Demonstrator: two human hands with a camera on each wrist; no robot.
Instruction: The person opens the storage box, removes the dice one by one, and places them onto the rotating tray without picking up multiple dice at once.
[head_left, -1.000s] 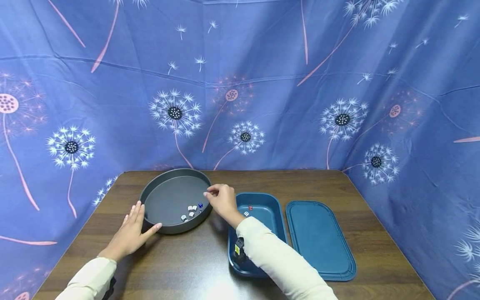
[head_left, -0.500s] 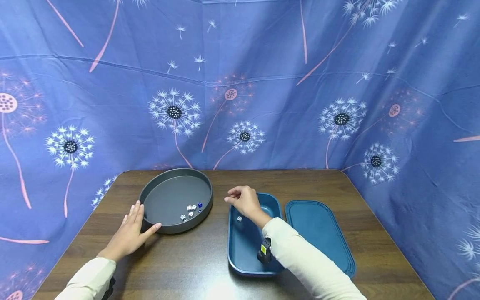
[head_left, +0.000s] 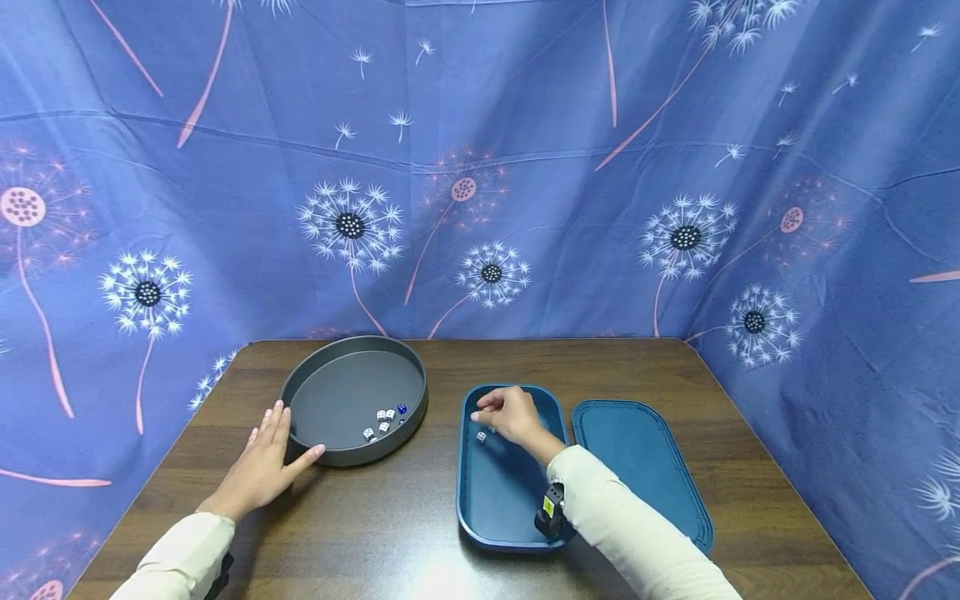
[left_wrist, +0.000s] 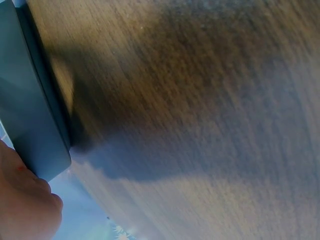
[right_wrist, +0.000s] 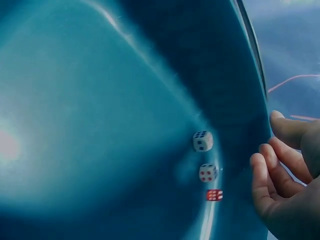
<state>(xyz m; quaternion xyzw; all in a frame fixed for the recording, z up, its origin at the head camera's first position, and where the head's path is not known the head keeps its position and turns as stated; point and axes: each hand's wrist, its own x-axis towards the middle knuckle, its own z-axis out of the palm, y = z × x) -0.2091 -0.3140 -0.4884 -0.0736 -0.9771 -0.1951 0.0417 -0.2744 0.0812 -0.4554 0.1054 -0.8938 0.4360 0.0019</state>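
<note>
My left hand (head_left: 258,462) rests against the near left side of a round dark grey pan (head_left: 315,364), fingers straight and thumb spread along its rim. Inside the pan lie several white dice (head_left: 384,427) and a blue die (head_left: 402,408), with a second blue die partly behind the rim. My right hand (head_left: 513,417) hovers over the far end of a blue rectangular container (head_left: 510,508). Its fingers are loosely bent, thumb apart, with nothing visible between them. Below it are two white dice (right_wrist: 203,141) and a red die (right_wrist: 214,195), which the hand hides in the head view.
A blue lid (head_left: 637,458) lies flat on the wooden table (head_left: 375,533), right of the container. Behind the table hangs a blue dandelion-print cloth (head_left: 570,250). The right forearm crosses the container's near right edge and part of the lid.
My right hand has moved right, from the pan's right edge to over the blue container. The left hand stays on the pan, and the dice in the pan look unmoved.
</note>
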